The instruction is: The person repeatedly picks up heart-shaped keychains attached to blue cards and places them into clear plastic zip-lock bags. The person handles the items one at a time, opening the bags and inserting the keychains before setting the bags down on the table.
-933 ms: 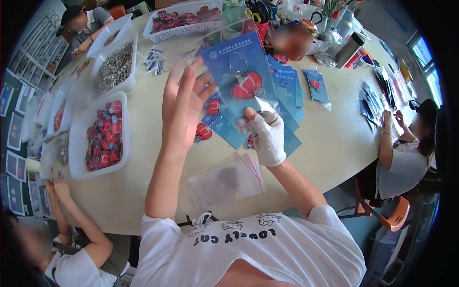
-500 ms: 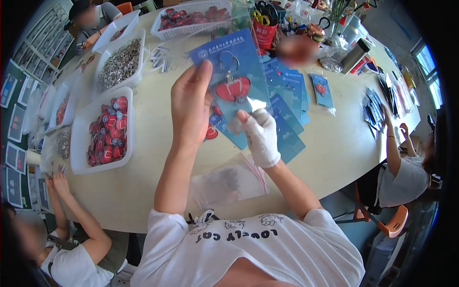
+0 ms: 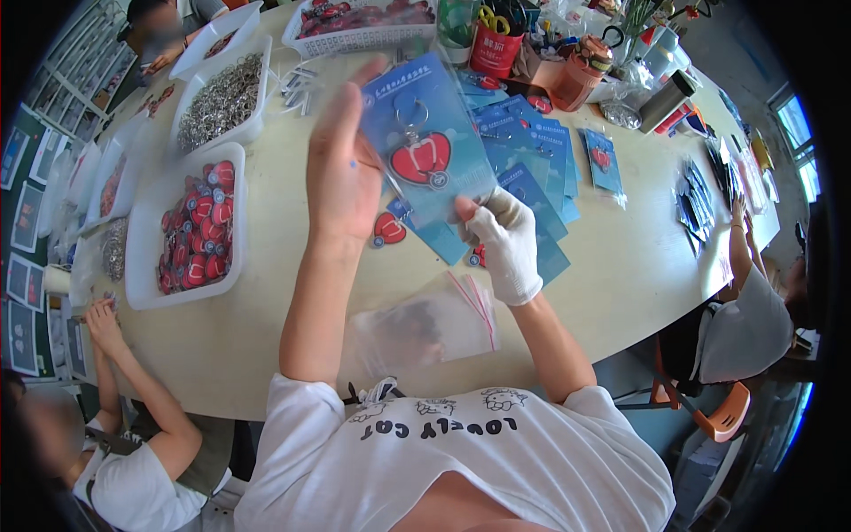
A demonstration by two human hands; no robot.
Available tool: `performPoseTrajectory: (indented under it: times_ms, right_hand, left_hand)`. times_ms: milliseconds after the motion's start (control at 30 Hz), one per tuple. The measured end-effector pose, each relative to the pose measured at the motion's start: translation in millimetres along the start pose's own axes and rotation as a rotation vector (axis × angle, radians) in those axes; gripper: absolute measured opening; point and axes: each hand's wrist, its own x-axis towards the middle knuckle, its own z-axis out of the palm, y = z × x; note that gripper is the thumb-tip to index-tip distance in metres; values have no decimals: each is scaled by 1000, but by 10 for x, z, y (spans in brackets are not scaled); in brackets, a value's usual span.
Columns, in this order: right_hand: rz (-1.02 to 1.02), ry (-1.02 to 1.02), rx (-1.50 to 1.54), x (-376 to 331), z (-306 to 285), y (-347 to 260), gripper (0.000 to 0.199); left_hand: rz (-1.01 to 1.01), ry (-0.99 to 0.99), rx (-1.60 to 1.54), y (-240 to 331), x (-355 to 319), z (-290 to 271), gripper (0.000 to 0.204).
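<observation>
A blue backing card in a clear plastic bag carries a red heart-shaped keychain with a metal ring. My right hand, in a white glove that leaves the thumb tip bare, pinches the lower right corner. Along the card's left edge, my left hand is open, fingers stretched upward and slightly blurred; it does not grip the card. Beneath, several blue cards lie fanned out, with a loose red keychain beside them. Clear zip bags with red seals lie nearest me.
On the left stand a white bin of red charms and a bin of metal rings. A white basket, a red scissors holder and a flask stand farther back. Co-workers sit around the table.
My left hand has let go of the card's left edge and opened. The bagged card, still in my right hand, has shifted slightly and tilted.
</observation>
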Motion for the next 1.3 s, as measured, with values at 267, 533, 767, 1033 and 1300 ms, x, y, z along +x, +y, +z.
performPoseTrajectory:
  times_ms: [267, 533, 767, 1033, 1300]
  right_hand:
    - [-50, 63, 222, -66, -260, 227, 17]
    - [-163, 237, 453, -106, -366, 177, 16]
    - [-253, 247, 490, -48, -289, 88, 11]
    - [-106, 117, 425, -74, -20, -41, 16]
    - [-850, 286, -681, -87, 38, -255, 75]
  left_hand:
    - [283, 142, -110, 154, 75, -157, 48]
    - [574, 314, 189, 427, 169, -787, 49]
    - [-174, 150, 1265, -293, -205, -1393, 66]
    - [-172, -122, -10, -146, -179, 170, 47]
    - [33, 4, 33, -43, -238, 315, 39]
